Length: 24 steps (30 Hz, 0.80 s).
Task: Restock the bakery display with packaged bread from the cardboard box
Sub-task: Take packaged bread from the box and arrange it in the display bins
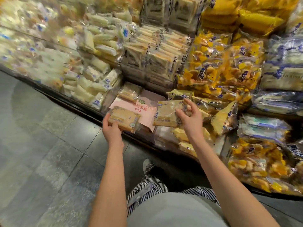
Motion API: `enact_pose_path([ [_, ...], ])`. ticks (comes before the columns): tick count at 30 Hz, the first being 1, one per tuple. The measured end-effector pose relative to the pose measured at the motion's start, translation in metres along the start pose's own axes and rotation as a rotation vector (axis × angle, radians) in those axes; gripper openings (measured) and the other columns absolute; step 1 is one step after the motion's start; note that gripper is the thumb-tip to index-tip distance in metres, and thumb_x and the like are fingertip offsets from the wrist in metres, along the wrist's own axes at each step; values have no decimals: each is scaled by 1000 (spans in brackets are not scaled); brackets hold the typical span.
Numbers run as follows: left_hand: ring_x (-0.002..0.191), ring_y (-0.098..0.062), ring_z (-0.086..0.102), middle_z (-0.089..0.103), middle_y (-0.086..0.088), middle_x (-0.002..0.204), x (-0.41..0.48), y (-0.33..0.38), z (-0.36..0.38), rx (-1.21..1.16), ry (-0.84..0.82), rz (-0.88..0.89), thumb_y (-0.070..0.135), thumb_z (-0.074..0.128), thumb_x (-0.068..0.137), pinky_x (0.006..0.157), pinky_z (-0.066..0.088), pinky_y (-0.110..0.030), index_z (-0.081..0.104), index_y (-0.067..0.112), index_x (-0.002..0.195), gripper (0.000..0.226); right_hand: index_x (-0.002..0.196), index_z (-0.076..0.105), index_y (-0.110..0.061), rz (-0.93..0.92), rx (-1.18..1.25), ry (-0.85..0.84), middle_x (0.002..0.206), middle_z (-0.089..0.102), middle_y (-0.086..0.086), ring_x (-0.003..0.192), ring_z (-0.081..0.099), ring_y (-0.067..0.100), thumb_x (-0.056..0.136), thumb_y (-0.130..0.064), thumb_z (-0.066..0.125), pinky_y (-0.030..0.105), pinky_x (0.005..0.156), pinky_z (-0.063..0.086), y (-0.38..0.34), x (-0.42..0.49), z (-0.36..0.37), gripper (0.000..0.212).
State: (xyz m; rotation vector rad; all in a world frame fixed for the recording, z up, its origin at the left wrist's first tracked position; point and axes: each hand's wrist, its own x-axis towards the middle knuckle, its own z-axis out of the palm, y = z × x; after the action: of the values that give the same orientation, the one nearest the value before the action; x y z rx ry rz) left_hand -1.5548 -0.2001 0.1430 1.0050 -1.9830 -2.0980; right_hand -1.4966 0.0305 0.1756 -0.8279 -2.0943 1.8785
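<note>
My left hand [112, 129] grips a clear-wrapped bread packet [125, 117] by its near edge, at the front of a display compartment lined with pink paper [146, 110]. My right hand [190, 118] holds a second, similar bread packet [167, 113] by its right side, just right of the pink sheet and above it. A third packet [130, 91] of the same kind lies at the back of that compartment. No cardboard box is in view.
The display shelves hold pale bread packets [91, 82] to the left, sandwich packs [157, 51] behind, and yellow-wrapped buns [221, 69] and blue-printed bags [282, 76] to the right. Grey tiled floor [41, 145] lies to the left. My striped trousers and a shoe [147, 164] are below.
</note>
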Motion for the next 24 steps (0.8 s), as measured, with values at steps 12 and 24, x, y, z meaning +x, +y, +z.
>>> enact_pose_path([
  [12,120,-23,56,53,-4,138,153,13,19,227,-222,-100,-3,47,96,99,52,-48,57,47,104,52,136,54,-24,89,-66,195,105,53,-18,94,51,-2,91,-15,63,24,88,46,8,53,132,47],
  [24,107,-33,65,49,-14,144,191,10,25,1089,-620,-59,32,60,96,97,51,-46,-3,23,158,89,142,45,-17,187,-230,258,130,48,3,120,44,16,95,-10,55,23,102,34,36,100,176,49],
])
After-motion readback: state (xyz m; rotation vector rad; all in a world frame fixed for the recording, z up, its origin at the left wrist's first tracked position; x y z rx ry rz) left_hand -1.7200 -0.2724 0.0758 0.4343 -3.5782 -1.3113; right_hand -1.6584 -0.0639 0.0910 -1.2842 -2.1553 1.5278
